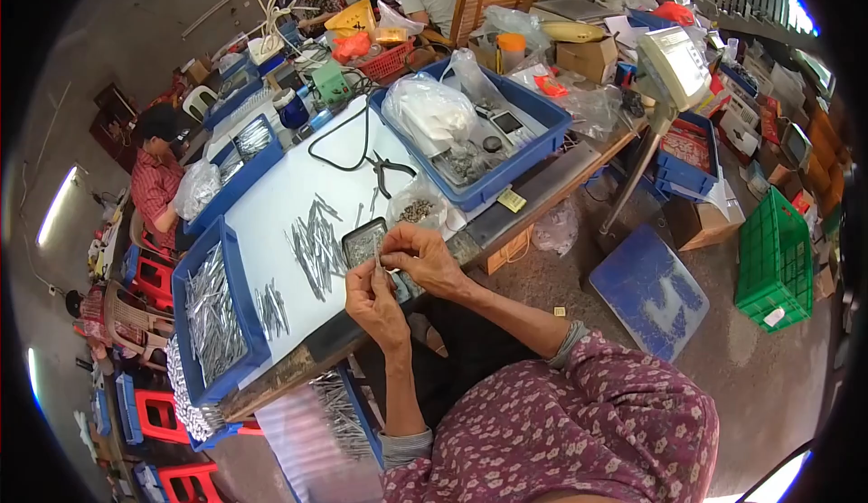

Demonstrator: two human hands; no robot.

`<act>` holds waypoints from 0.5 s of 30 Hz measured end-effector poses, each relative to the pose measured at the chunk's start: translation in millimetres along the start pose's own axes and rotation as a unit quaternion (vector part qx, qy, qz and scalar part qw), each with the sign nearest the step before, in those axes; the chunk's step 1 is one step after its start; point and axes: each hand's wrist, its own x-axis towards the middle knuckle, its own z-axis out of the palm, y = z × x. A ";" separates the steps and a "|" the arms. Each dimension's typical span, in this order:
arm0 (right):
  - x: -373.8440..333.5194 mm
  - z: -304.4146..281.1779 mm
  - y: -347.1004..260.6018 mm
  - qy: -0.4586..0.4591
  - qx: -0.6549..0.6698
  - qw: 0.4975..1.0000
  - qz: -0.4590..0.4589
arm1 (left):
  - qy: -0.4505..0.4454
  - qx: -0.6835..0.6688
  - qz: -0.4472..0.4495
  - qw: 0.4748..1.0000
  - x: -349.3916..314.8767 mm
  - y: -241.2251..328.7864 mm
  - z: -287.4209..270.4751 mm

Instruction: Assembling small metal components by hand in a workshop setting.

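Note:
My left hand point(375, 308) and my right hand point(423, 260) meet over the near edge of the white-topped table point(262, 209). Between their pinched fingertips is a slender silver metal piece point(378, 255), partly hidden by the fingers. Just beyond them lies a small dark-rimmed tray point(351, 248) of tiny metal parts. To its left, a pile of slender metal pieces point(314, 250) is spread on the white surface, with a smaller group point(272, 310) nearer the blue bin point(259, 345) of similar pieces. A clear plastic bag point(439, 210) of small brownish parts sits behind my right hand.
Black-handled pliers point(391, 170) and a looped black cable point(336, 161) lie farther back. A large blue tray point(470, 197) holds plastic bags and small parts. A scale with a blue platform point(649, 290) stands to the right, beside a green crate point(776, 259). A co-worker point(155, 182) sits at left.

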 end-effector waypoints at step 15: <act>33.0 26.2 34.4 0.150 -0.162 0.974 -0.058 | 0.065 -0.052 -0.055 0.995 48.0 -33.1 3.1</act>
